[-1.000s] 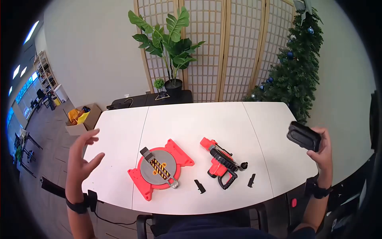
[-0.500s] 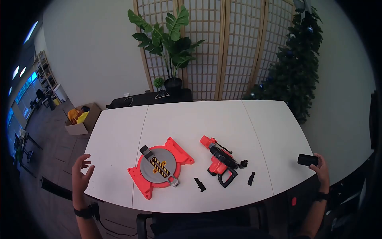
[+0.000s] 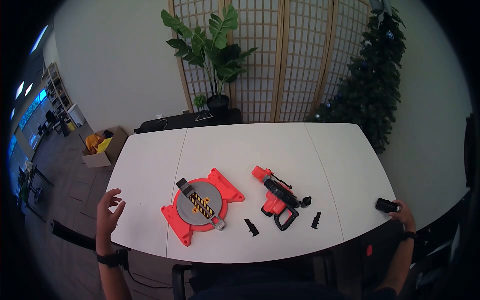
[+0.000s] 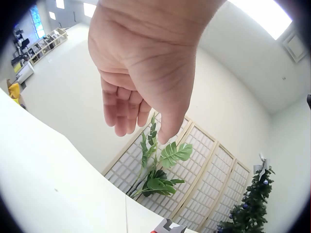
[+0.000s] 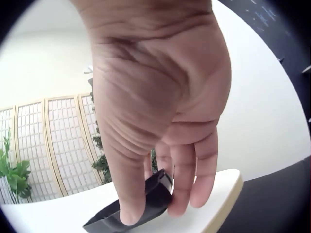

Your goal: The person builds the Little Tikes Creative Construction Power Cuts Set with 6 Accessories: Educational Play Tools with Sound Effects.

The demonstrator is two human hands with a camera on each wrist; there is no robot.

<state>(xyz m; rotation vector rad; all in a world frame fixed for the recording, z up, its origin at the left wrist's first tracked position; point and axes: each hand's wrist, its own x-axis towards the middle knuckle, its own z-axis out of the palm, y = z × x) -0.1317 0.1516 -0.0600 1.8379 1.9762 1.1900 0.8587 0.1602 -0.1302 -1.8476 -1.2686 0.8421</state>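
At the table's right edge, my right hand (image 3: 404, 216) pinches a black rounded-box plastic part (image 3: 386, 205) between thumb and fingers. The right wrist view shows the thumb on the near side of this black part (image 5: 150, 206) and the fingers behind it, low over the tabletop. My left hand (image 3: 109, 212) hangs over the left edge, fingers relaxed and holding nothing. Nearest to it lies a red toy saw base (image 3: 176, 226) with a grey turntable and striped strip. Right of that are a red and black toy saw (image 3: 278, 197) and two small black clips (image 3: 251, 227).
A white table (image 3: 240, 147) bears these parts. Behind it are a low black stand (image 3: 175, 124) with a potted plant (image 3: 218, 102), a folding screen (image 3: 305, 65) and a decorated tree (image 3: 365, 100). A cardboard box (image 3: 107, 155) stands left; a chair is at the front edge.
My right hand has lowered with the black part from above the table to its right edge. The left hand has dropped and drifted slightly inward. The saw parts stay in place.
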